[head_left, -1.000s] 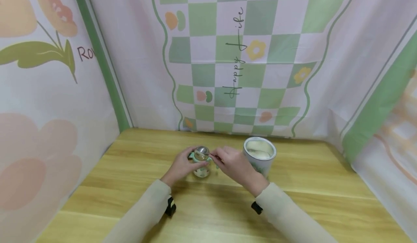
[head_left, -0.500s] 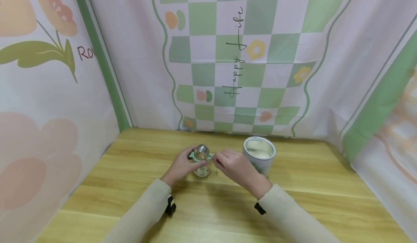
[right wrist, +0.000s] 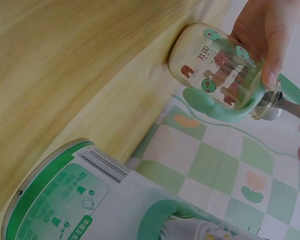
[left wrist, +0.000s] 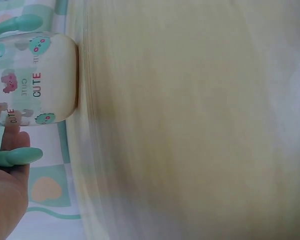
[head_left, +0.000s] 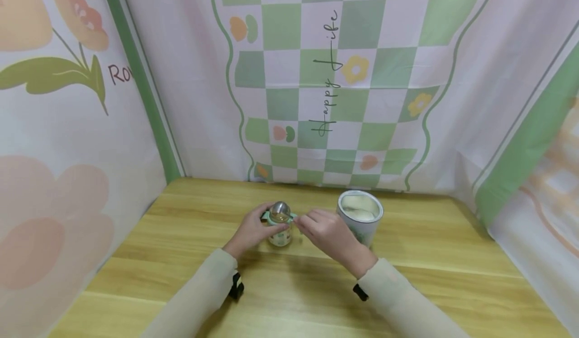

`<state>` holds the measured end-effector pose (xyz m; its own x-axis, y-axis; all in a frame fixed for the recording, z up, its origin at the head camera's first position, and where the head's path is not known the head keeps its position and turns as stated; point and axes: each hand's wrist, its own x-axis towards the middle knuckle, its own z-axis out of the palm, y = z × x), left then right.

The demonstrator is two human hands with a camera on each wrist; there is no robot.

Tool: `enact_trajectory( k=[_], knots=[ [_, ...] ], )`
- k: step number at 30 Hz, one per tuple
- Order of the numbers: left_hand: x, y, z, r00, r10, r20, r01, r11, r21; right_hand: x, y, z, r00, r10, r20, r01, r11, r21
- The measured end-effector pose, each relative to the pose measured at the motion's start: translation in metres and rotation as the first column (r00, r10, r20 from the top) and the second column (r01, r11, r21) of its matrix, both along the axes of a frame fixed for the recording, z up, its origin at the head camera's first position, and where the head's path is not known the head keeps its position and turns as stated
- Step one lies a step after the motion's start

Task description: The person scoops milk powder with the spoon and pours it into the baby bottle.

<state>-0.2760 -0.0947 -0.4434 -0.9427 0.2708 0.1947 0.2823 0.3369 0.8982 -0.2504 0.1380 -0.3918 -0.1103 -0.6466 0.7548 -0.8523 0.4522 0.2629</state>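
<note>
A clear baby bottle (head_left: pixel 280 236) with green side handles and cartoon prints stands upright on the table. My left hand (head_left: pixel 254 231) grips it near the neck, thumb across the front. In the left wrist view, something pale cream lies at the bottom of the bottle (left wrist: pixel 57 75). My right hand (head_left: pixel 329 235) pinches the handle of a metal spoon (head_left: pixel 281 208), whose bowl is at the bottle's mouth. In the right wrist view, the spoon (right wrist: pixel 291 107) dips into that opening; its tip is hidden there.
Just right of my right hand stands an open can (head_left: pixel 360 217) of pale powder, partly hidden behind the hand. The wooden table (head_left: pixel 434 257) ends at a green-and-white checked curtain (head_left: pixel 316 91) behind, with patterned cloth on both sides.
The spoon bowl has tipped over at the bottle's mouth, and my right hand has shifted slightly to the right. My left hand and the bottle have stayed in place.
</note>
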Motion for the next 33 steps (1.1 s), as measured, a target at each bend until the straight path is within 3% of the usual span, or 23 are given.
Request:
enact_trajectory(
  k=[7,10,14,19,25,30,33],
  knots=[
    [0.000,0.000,0.000,1.000,0.005,0.007,-0.005,1.000,-0.006,-0.001,0.000,0.000,1.000,-0.020,-0.002,0.020,1.000,0.002],
    [0.001,0.000,0.000,1.000,0.000,0.011,0.000,1.000,-0.002,-0.001,0.000,-0.001,0.999,-0.032,0.034,0.033,0.999,-0.023],
    [0.001,-0.001,-0.001,1.000,-0.007,0.016,0.007,1.000,0.011,-0.001,-0.001,0.001,0.989,-0.049,0.139,0.060,0.995,-0.075],
    [0.001,-0.001,-0.001,1.000,-0.007,0.028,0.007,1.000,0.012,0.002,-0.003,0.008,0.954,-0.039,0.296,0.087,0.985,-0.151],
    [0.001,0.000,0.000,1.000,0.004,0.029,-0.004,1.000,0.009,0.005,-0.006,0.015,0.877,0.042,0.478,0.115,0.948,-0.295],
    [0.001,0.001,0.001,0.999,0.007,0.038,-0.007,1.000,0.011,0.005,-0.004,0.020,0.782,0.101,0.615,0.189,0.902,-0.388],
    [0.002,0.000,0.001,0.999,0.005,0.048,-0.006,1.000,0.009,0.005,-0.001,0.021,0.710,0.135,0.691,0.240,0.876,-0.418]
  ],
)
